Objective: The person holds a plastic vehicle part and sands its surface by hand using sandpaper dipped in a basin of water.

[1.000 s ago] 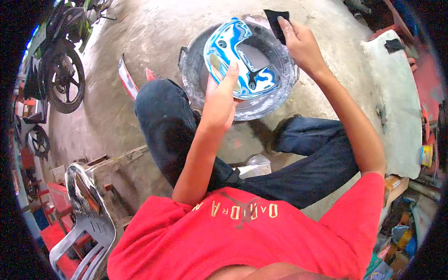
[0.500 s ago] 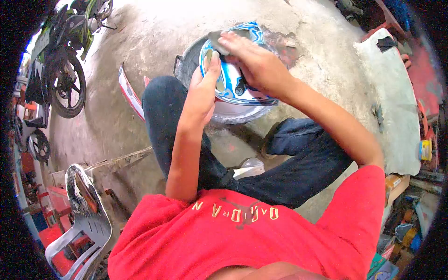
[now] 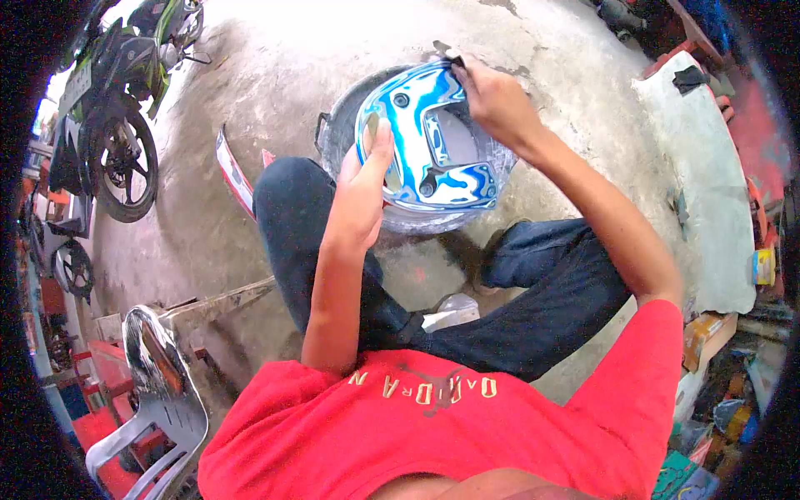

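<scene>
A curved, U-shaped motorcycle body panel (image 3: pixel 408 137) with glossy blue and white swirls is held over a grey basin (image 3: pixel 337 125). My left hand (image 3: pixel 364 183) grips its left edge, thumb on top and the other fingers mostly hidden underneath. A small olive-grey patch shows by that thumb; I cannot tell what it is. At the panel's upper right end, my right hand (image 3: pixel 500 104) is closed in a pinch around a small dark piece of sandpaper (image 3: pixel 456 62), which touches the edge there. Dark round fittings show on the panel's face.
The basin stands on a concrete floor (image 3: pixel 200 258) in front of my crossed legs. A red and white panel (image 3: pixel 233 171) lies to the left, near a parked motorcycle (image 3: pixel 121 158). A grey chair (image 3: pixel 171 392) is at lower left. A pale slab (image 3: pixel 700 183) runs along the right.
My right hand has moved from lying flat over the panel's top to pinching at its upper right end. The panel has tilted, showing more of its face. My left hand keeps its grip.
</scene>
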### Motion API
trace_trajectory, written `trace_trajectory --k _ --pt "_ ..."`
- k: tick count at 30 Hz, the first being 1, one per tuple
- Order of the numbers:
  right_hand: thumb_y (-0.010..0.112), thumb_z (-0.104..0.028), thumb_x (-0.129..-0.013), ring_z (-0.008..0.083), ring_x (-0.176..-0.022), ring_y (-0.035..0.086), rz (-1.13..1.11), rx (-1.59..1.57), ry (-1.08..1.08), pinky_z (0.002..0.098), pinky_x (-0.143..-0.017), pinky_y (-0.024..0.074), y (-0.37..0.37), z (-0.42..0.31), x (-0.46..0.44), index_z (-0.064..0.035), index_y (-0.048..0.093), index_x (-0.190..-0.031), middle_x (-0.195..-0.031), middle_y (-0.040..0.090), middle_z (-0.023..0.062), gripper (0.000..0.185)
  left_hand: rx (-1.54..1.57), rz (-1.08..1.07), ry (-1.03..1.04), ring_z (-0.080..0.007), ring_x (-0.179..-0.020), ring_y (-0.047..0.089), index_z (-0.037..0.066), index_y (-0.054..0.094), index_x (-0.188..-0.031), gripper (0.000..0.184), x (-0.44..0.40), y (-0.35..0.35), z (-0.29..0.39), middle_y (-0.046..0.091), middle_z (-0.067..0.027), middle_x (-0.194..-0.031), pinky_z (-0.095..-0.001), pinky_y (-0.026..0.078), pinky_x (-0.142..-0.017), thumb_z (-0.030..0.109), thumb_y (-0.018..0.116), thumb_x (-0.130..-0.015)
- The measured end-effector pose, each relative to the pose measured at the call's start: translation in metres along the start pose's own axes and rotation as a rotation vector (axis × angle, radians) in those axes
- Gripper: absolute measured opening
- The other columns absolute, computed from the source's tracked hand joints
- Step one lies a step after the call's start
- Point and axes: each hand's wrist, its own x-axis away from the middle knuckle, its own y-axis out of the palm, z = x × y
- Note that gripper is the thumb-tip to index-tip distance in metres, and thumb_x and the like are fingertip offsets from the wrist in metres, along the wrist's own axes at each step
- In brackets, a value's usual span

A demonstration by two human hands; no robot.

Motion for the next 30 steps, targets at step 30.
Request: trace_trajectory --k 30 --pt "0.060 -0.007 -0.092 0.0345 -0.118 0.063 -0.035 -0.044 -0.155 0.0409 -0.098 0.0515 0.017 -0.017 0.001 -0.0094 0.058 -0.133 -0.129 0.062 0.0220 0.041 0.129 0.078 -0.101 -0.0191 -0.120 0.058 0.001 0.048 -0.139 0.040 -0.016 -0.013 -0.006 0.060 -0.0080 -0.132 -0.0359 0.045 -0.104 0.020 0.053 -0.104"
